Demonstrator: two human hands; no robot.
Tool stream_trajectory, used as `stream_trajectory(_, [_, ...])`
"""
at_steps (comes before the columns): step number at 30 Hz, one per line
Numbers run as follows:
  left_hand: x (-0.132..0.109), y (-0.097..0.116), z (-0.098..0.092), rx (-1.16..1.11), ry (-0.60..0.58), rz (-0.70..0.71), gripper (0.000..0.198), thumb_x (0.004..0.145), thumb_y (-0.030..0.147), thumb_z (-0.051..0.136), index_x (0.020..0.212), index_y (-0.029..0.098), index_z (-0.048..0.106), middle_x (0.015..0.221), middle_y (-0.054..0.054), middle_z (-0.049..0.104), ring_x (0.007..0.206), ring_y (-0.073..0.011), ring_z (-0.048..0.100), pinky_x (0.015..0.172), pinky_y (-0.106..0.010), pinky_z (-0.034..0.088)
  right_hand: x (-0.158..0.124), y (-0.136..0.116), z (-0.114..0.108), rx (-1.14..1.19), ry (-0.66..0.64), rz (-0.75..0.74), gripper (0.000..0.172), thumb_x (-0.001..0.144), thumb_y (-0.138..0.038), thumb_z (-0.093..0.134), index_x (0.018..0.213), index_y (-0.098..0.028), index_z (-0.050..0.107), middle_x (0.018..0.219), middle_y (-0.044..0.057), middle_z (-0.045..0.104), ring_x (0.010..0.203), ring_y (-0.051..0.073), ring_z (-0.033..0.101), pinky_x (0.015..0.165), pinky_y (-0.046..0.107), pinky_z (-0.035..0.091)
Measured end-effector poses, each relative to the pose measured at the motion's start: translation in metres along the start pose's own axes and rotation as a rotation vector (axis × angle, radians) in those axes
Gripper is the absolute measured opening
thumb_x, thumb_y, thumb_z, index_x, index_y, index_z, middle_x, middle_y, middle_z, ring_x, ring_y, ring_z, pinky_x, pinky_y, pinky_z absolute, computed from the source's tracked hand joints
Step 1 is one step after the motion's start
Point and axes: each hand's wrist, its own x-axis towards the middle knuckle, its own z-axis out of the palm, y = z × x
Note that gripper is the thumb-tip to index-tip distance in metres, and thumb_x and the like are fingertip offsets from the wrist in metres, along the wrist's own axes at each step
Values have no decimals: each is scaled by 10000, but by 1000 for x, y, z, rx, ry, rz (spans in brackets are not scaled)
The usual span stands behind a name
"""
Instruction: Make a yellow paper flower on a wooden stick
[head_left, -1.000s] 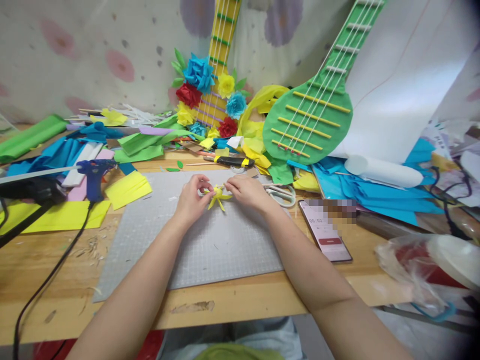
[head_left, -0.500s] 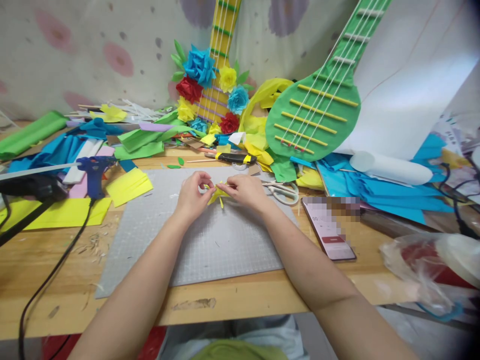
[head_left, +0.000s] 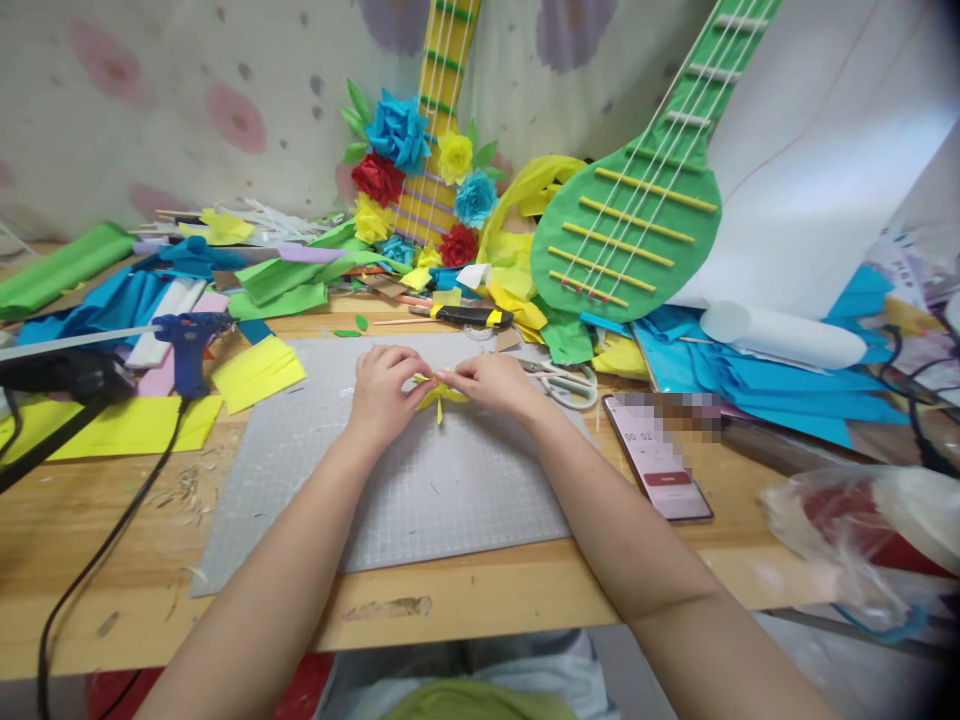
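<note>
Above the grey cutting mat (head_left: 450, 490), my left hand (head_left: 386, 390) and my right hand (head_left: 491, 385) meet at a small yellow paper flower piece (head_left: 441, 396). Both hands pinch it between thumb and fingers, one from each side. A thin yellow end points down from it toward me. My fingers cover much of its upper part, so its full shape is hidden. A pair of scissors (head_left: 574, 386) with pale handles lies just right of my right hand. Behind my hands lies a black and yellow utility knife (head_left: 472, 316).
On the left are a blue glue gun (head_left: 184, 350) with a cord and yellow paper sheets (head_left: 259, 373). A green paper guitar (head_left: 630, 230) and a flowered yellow one (head_left: 431, 190) lean at the back. A phone (head_left: 656, 455) and a plastic bag (head_left: 847, 530) are on the right.
The yellow piece has turned a little, and its thin end now hangs more directly toward me. My left fingers have shifted slightly; both hands keep their pinch.
</note>
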Motion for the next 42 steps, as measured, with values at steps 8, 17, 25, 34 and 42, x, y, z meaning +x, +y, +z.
stream_trajectory(8, [0,-4,-1,48,-22,41,142,773,348,572,764,223,639,856,-29,653,868,-193,525,776,-362,346,-1,-1,4,36,106,-130,328,899,-383,331,999,-223,599,922,39,661,772,153,570,620,237,318])
stream_trajectory(17, [0,-10,-5,79,-58,18,155,784,350,554,772,213,624,868,-30,646,885,-203,521,784,-364,350,2,10,8,181,166,-298,109,823,-217,473,853,-174,568,858,32,609,755,127,521,662,226,357])
stream_trajectory(25, [1,-9,-8,102,-109,34,133,791,320,547,797,212,625,904,-33,642,904,-211,516,793,-371,355,5,8,12,174,164,-335,135,849,-207,460,864,-158,585,856,44,618,780,129,528,703,227,362])
stream_trajectory(34, [0,-9,-5,107,-129,54,135,797,314,540,820,214,628,900,-36,642,876,-203,507,785,-367,353,1,4,11,27,125,-261,236,899,-268,383,951,-183,597,919,47,640,815,142,556,681,233,336])
stream_trajectory(42, [0,-9,-4,87,-121,27,129,751,336,599,800,220,625,888,-34,643,878,-210,515,783,-369,357,-2,-1,11,109,157,-292,199,888,-285,399,958,-191,560,954,37,630,834,136,548,694,232,334])
